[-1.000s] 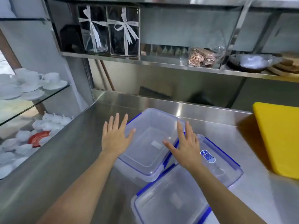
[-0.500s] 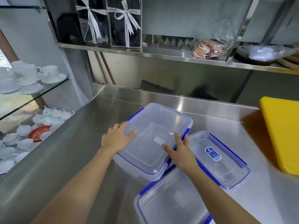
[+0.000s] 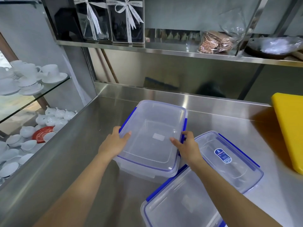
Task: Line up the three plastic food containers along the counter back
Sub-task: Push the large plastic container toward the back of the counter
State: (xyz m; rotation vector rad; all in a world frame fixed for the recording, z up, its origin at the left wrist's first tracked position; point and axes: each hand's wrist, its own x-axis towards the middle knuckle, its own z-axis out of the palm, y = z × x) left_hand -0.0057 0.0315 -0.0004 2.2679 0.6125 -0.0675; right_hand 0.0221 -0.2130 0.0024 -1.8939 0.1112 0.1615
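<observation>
- The left hand (image 3: 114, 142) and the right hand (image 3: 186, 145) hold the big container (image 3: 152, 136) from its two long sides, thumbs lying on the lid and fingers curled over the edges.
- This big container is clear with blue clips; it stands on the steel worktop (image 3: 221, 122), near the back wall but not touching it.
- The labelled container (image 3: 229, 161), with a blue sticker on its lid, lies just to the right of the big one, behind the right hand.
- The near container (image 3: 180, 205) is at the bottom of the view; the right forearm crosses over it, and its far corner is just beside the two others.
- A yellow cutting board (image 3: 290, 128) occupies the right part of the worktop, at the back.
- Above, a steel shelf (image 3: 180, 51) carries dark boxes with white ribbons (image 3: 126, 18), a bag of brown wafers (image 3: 214, 41) and a dark bowl (image 3: 272, 48).
- On the left, glass shelves hold white cups (image 3: 32, 74) and a red saucer (image 3: 42, 134).
</observation>
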